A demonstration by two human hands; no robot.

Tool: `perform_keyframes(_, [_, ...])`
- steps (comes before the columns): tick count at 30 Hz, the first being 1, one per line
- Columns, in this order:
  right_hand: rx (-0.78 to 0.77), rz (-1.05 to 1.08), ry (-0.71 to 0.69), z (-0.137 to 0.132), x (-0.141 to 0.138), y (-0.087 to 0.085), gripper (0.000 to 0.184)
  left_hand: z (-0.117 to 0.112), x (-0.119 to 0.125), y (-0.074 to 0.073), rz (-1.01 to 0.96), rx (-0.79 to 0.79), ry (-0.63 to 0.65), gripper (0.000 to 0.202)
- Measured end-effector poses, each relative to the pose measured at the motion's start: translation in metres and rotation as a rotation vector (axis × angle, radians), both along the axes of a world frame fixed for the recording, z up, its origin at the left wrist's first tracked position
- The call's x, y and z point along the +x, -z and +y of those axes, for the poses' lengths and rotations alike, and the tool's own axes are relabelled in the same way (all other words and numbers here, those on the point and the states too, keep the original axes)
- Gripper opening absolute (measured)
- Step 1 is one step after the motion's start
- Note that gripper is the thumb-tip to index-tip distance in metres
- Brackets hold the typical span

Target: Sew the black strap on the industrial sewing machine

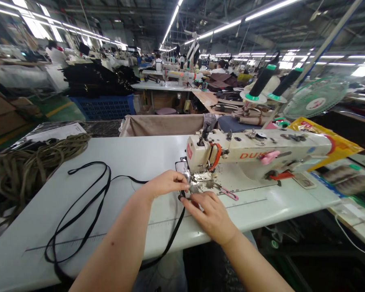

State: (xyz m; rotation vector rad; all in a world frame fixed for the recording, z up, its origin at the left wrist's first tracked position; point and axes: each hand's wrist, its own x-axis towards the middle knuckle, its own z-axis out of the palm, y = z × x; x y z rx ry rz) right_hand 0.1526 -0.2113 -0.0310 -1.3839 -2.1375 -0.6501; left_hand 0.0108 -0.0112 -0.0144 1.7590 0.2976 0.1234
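Note:
My left hand (166, 183) and my right hand (209, 215) meet just in front of the needle area of a cream sewing machine (255, 152). Both pinch a long black strap (88, 207) near its end, where a small metal piece shows between the fingertips. From there the strap loops left across the white table (140, 154) and hangs over the front edge. Pink-handled snips (228, 193) lie on the machine bed right beside my right hand.
A pile of olive cord (27, 162) lies at the table's left end. Behind the machine stand black thread cones (261, 81), a green fan (316, 99) and a yellow bag (334, 142). A beige fabric bin (161, 123) sits behind the table. Other workers sit at distant stations.

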Motion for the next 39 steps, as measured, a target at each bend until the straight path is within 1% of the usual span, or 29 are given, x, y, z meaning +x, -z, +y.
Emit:
perform_keyframes(1, [0.017,-0.016,-0.019,0.006,-0.004,0.001,0.034,-0.001,0.0,-0.002,-0.01,-0.018,0.003,0.029])
perform_keyframes(4, [0.087,-0.004,-0.018,0.022,-0.01,0.006,0.026,-0.004,0.0,-0.007,-0.027,-0.068,-0.01,0.026])
perform_keyframes(8, [0.143,0.091,-0.076,0.028,-0.007,0.011,0.021,-0.003,-0.001,-0.008,-0.042,-0.11,-0.04,0.025])
perform_keyframes(11, [0.1,0.113,-0.118,0.023,-0.003,0.009,0.024,0.0,-0.002,-0.008,-0.044,-0.095,-0.039,0.028])
perform_keyframes(15, [0.06,0.075,-0.135,0.012,0.004,0.006,0.032,0.004,-0.006,-0.009,-0.034,-0.054,-0.052,0.028])
perform_keyframes(21, [0.009,-0.028,-0.112,-0.004,0.013,0.004,0.031,0.008,-0.011,-0.011,-0.043,-0.038,-0.078,0.029])
perform_keyframes(25, [-0.037,-0.064,-0.108,-0.012,0.019,0.006,0.032,0.011,-0.015,-0.011,-0.045,-0.026,-0.094,0.03])
perform_keyframes(27, [-0.052,-0.093,-0.105,-0.015,0.022,0.008,0.033,0.013,-0.016,-0.01,-0.039,0.018,-0.084,0.03])
perform_keyframes(30, [-0.064,-0.139,-0.103,-0.019,0.029,0.012,0.035,0.018,-0.013,-0.002,-0.003,0.152,-0.073,0.029])
perform_keyframes(33, [-0.078,-0.166,-0.107,-0.021,0.037,0.013,0.036,0.021,-0.006,0.012,0.066,0.311,-0.118,0.025])
perform_keyframes(35, [-0.098,-0.174,-0.114,-0.021,0.041,0.013,0.037,0.021,-0.001,0.019,0.085,0.38,-0.155,0.024])
perform_keyframes(39, [-0.144,-0.128,-0.108,-0.018,0.046,0.014,0.036,0.018,0.009,0.026,0.064,0.476,-0.217,0.018])
